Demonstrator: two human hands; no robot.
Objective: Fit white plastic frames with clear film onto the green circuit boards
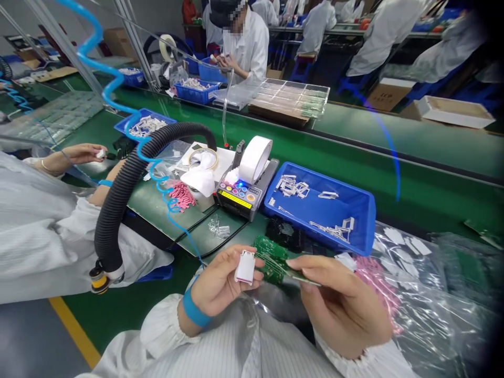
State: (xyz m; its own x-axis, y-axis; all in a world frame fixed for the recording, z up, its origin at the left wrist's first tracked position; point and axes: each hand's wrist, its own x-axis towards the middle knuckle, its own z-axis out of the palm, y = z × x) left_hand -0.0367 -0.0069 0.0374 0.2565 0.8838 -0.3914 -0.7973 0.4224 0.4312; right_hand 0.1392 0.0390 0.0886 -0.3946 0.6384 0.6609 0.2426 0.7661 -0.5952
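Observation:
My left hand point(222, 281), with a blue band at its wrist, holds a small white rectangular plastic piece point(245, 266) between thumb and fingers. A reddish strip shows along the piece's lower edge. To its right, my right hand point(346, 302) pinches a thin green circuit board point(301, 277), seen nearly edge-on. Just beyond both hands lie more green circuit boards point(268, 251), partly hidden by my fingers. Past them stands a blue bin point(321, 197) with several white plastic frames point(293, 186) inside.
A tape dispenser point(240, 197) with a white roll stands left of the bin. Pink strips point(181, 197) lie near a black flexible hose point(112, 210) and a coiled blue air line point(114, 86). Plastic bags point(441, 310) cover the right side. A co-worker's hand point(84, 153) is at left.

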